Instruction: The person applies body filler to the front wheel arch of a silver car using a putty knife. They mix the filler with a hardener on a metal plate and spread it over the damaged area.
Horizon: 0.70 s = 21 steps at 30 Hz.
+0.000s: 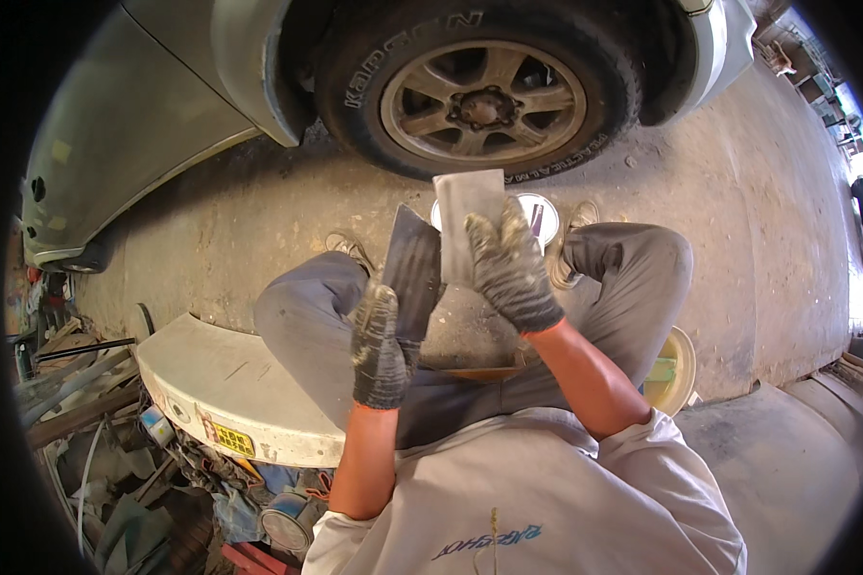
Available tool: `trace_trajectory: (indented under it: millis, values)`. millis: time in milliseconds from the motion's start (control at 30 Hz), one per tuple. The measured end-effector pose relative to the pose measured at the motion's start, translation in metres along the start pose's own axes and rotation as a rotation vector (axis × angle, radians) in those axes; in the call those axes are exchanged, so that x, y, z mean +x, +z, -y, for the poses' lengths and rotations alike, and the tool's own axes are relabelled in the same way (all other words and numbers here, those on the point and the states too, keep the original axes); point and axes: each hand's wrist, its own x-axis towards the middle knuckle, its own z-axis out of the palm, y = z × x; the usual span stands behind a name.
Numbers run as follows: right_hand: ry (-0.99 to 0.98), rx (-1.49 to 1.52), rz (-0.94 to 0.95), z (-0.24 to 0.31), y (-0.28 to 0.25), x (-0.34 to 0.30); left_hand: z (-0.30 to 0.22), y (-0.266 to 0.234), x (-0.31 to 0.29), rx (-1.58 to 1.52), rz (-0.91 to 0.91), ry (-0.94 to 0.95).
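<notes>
The left hand (384, 347), gloved, is gripping a dark spreader (413, 271) by its lower edge, fingers wrapped round it. The right hand (510, 271), also gloved, is pinching a pale spreader (464, 222) at one o'clock from the dark one, their edges meeting over a grey board (467, 331) lying on the lap. A white tub (545, 213) is sitting at twelve o'clock, before the wheel (484, 101). The blades are crossing at an angle; a slip could drop filler onto the trousers (302, 321), or the unheld board could be tipping off the knees.
</notes>
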Motion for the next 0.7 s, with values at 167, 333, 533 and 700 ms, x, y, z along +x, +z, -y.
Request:
trace_trajectory:
  millis: [167,333,533,700]
  values:
    - [-0.405,-0.318,0.077,-0.033,0.000,0.005,0.012,-0.012,-0.005,0.812,0.128,0.194]
    - [-0.305,-0.066,0.472,-0.026,-0.030,0.015,-0.017,-0.024,0.005,0.443,0.489,-0.019]
    - [-0.341,-0.224,0.075,-0.011,-0.018,0.003,-0.030,0.019,0.012,0.707,0.329,0.054]
    - [0.083,0.237,0.055,0.012,-0.012,-0.016,-0.023,0.036,-0.001,0.539,0.438,0.011]
